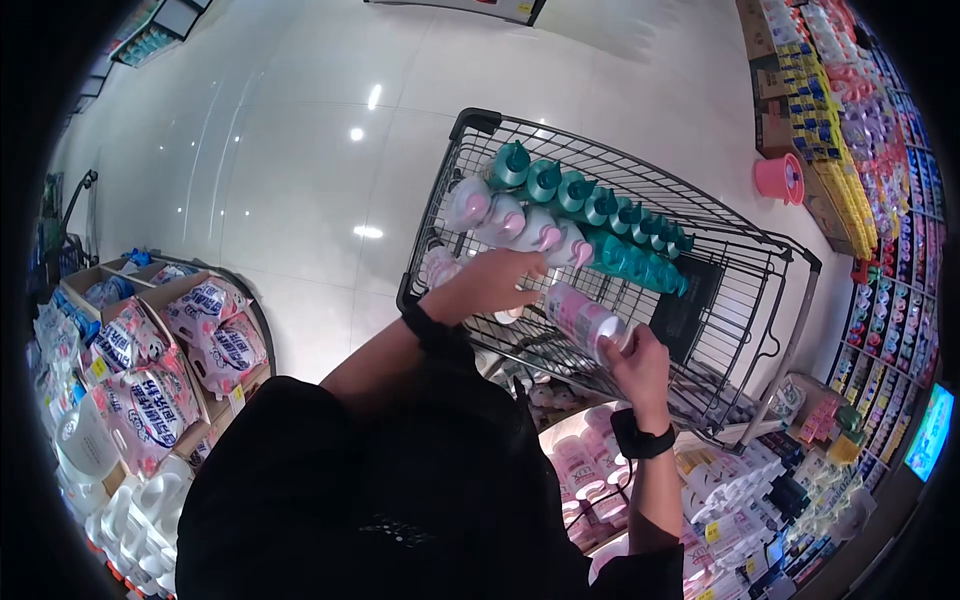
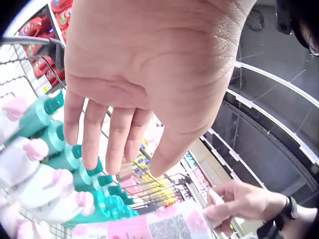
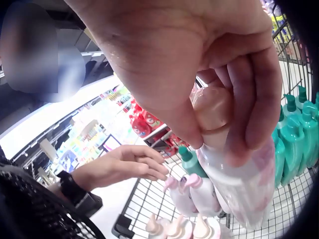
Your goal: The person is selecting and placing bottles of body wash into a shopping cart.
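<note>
My right hand (image 1: 642,372) grips the top of a pink-and-white bottle (image 1: 580,315), which lies tilted over the shopping cart (image 1: 476,122). In the right wrist view, thumb and fingers pinch its peach-coloured pump head (image 3: 213,107). Near the bottle's other end is my left hand (image 1: 490,285), its fingers loosely extended and holding nothing; the left wrist view shows its bare palm. Inside the cart stand rows of teal pump bottles (image 1: 600,205) and white bottles with pink pumps (image 1: 540,232). Several cream-pump bottles (image 3: 179,229) stand at the cart's corner.
Below the cart is a lit display of pink bottles (image 1: 575,465). Bagged goods (image 1: 150,410) fill a bin at the left. Along the right run stocked shelves (image 1: 900,300), with a pink bucket (image 1: 778,178) by the cart. Pale tiled floor (image 1: 300,150) stretches beyond.
</note>
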Demonstrator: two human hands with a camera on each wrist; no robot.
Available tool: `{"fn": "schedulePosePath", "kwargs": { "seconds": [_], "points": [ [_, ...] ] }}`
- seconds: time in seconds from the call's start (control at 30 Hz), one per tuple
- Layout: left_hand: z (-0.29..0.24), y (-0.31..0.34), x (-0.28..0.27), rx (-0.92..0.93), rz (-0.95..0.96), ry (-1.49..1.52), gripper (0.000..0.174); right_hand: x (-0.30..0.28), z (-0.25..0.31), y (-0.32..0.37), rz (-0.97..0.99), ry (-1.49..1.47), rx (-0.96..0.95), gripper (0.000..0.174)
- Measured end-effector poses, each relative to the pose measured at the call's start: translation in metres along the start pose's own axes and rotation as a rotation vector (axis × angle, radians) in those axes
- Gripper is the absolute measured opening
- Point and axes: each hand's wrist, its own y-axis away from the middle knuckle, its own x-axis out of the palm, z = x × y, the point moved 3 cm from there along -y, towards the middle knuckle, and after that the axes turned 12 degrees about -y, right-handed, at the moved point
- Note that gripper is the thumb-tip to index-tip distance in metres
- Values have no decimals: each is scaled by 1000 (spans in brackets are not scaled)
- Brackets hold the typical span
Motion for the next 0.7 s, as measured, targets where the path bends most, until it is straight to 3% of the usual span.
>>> {"fn": "schedulePosePath", "kwargs": {
  "seconds": [0.07, 0.23, 0.47, 0.53, 0.57, 0.67, 0.7],
  "points": [
    [17, 16, -11, -127, 53, 24, 29, 16, -11, -2, 25, 9, 38, 37],
    [22, 15, -6, -158, 43, -3, 25, 22, -19, -14, 63, 73, 14, 35],
    [3, -17, 35, -22, 158, -7, 32, -6, -20, -19, 191, 92, -228, 30],
    [-2, -28, 45, 28, 153, -14, 49, -13, -15, -17, 205, 121, -425, 28],
    [-5, -34, 52, 36, 162, -14, 49, -16, -12, -16, 202, 128, -514, 27],
    [-35, -55, 63, 269, 306, 4, 84, -19, -9, -10, 306, 253, -597, 31],
    [-41, -61, 68, 335, 313, 13, 86, -22, -5, -9, 315, 312, -667, 34]
  ]
}}
